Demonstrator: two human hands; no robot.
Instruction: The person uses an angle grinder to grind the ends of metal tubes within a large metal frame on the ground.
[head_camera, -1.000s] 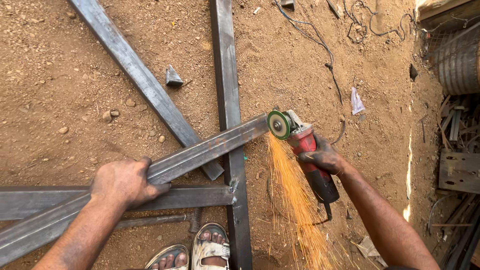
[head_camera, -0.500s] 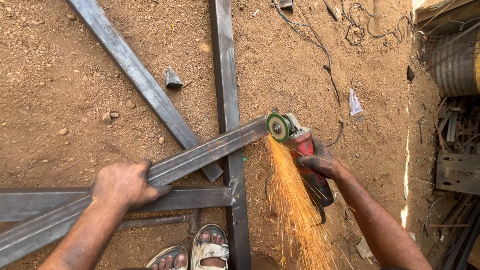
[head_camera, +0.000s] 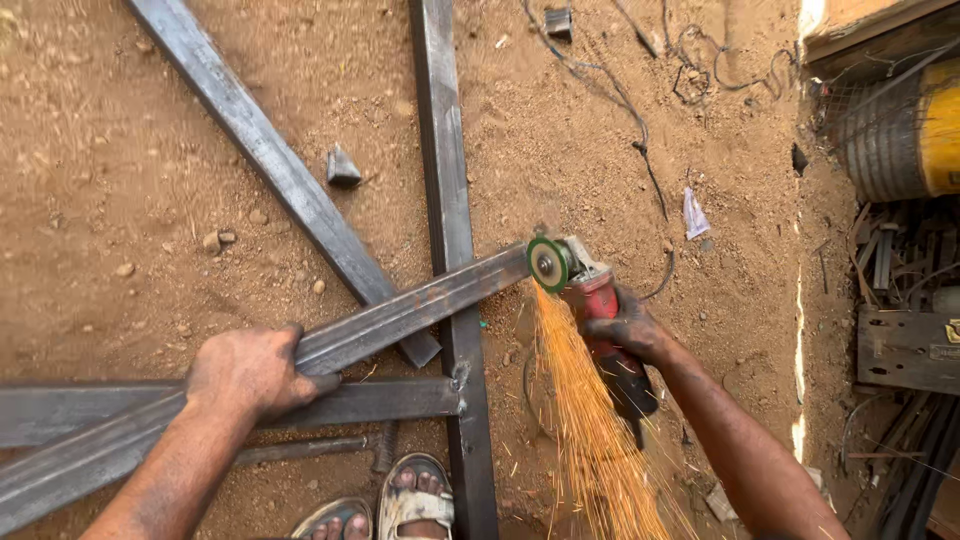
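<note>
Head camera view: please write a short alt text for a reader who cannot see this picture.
A person's right hand holds a red angle grinder whose disc meets the end of a long steel bar, throwing orange sparks downward. The left hand grips the bar, which lies across other steel bars on dirt ground.

Your red grinder (head_camera: 598, 310) presses its green disc against the end of the long grey steel bar (head_camera: 400, 315), which lies slanted across the frame.

small white scrap of paper or wrapper (head_camera: 695, 214) lying on the dirt right of middle, yellow label band on a ribbed grey drum (head_camera: 905, 130) at the upper right edge, no signs, no screens
</note>
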